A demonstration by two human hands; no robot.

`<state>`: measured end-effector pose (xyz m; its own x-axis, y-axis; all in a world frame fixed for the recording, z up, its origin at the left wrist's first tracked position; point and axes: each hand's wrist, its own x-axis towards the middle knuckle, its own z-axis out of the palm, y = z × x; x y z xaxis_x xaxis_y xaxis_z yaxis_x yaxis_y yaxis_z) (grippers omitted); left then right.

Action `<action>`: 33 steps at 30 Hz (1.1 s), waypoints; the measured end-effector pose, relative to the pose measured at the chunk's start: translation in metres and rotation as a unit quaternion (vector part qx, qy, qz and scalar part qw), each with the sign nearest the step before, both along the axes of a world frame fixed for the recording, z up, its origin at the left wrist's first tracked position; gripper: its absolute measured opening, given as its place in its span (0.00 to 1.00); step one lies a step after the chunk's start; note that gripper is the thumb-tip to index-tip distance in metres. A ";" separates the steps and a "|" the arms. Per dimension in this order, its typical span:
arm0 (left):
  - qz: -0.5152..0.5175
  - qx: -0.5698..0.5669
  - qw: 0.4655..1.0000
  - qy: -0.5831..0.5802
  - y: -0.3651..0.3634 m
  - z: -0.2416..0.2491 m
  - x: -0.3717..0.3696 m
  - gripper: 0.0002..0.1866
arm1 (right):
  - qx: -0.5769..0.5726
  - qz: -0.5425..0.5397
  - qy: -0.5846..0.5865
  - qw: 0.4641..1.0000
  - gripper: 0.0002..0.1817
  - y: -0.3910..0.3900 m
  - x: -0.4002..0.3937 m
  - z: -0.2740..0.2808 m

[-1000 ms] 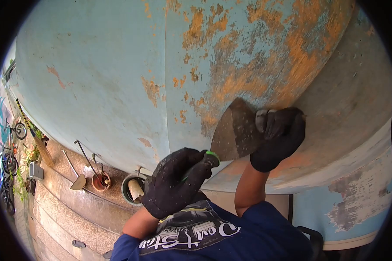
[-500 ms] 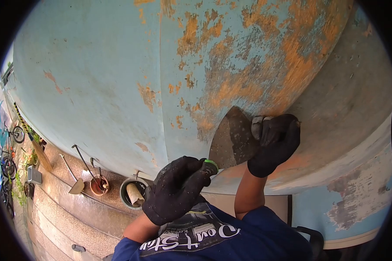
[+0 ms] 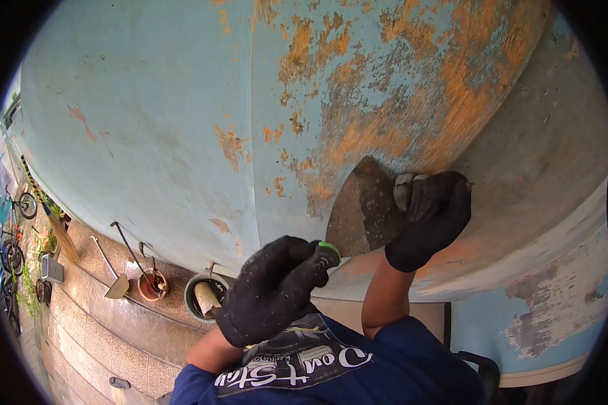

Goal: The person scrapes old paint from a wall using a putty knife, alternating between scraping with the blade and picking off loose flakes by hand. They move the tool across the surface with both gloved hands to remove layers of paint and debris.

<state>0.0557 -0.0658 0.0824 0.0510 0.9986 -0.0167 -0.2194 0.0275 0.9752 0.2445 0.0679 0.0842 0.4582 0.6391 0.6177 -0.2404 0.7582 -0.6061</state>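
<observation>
A dark, speckled trowel (image 3: 362, 209) with a broad pointed blade stands tip upward near the peeling wall (image 3: 182, 128). My left hand (image 3: 267, 290), in a black dusty glove, is closed round a black and green handle (image 3: 327, 252) at the blade's lower left. Gloved too, my right hand (image 3: 432, 212) is curled into a fist at the blade's right edge, grey fingertips beside the metal. Whether it grips the blade or something small is hidden by the fingers.
Orange and grey patches break the wall's blue paint. Down left, a red-brown bucket (image 3: 153, 287), a dark pot (image 3: 203, 297) holding a rolled piece, a long-handled dustpan (image 3: 117, 287) and a broom (image 3: 62, 236) stand on stone steps (image 3: 115, 324). Bicycles (image 3: 12, 256) are at far left.
The trowel blade and my right hand have shifted slightly up and right in view. My left hand has turned slightly and sits a little further left; both hands stay closed.
</observation>
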 end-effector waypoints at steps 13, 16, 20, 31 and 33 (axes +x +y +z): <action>-0.011 0.024 1.000 0.003 0.009 -0.001 -0.008 0.10 | 0.023 -0.016 -0.068 0.997 0.24 0.001 0.000 0.012; -0.001 0.062 0.997 0.034 0.013 0.000 -0.010 0.09 | 0.039 0.064 -0.017 0.997 0.23 -0.007 -0.010 0.019; -0.003 0.013 1.000 -0.023 0.004 -0.007 0.000 0.10 | 0.034 0.096 -0.032 0.994 0.23 -0.012 -0.004 0.019; -0.041 -0.006 0.999 -0.002 0.004 -0.003 -0.007 0.14 | 0.015 0.117 -0.023 0.993 0.25 -0.011 -0.002 0.026; -0.008 0.006 1.000 -0.023 0.005 0.008 -0.006 0.12 | 0.053 0.129 -0.015 0.990 0.25 -0.005 -0.003 0.026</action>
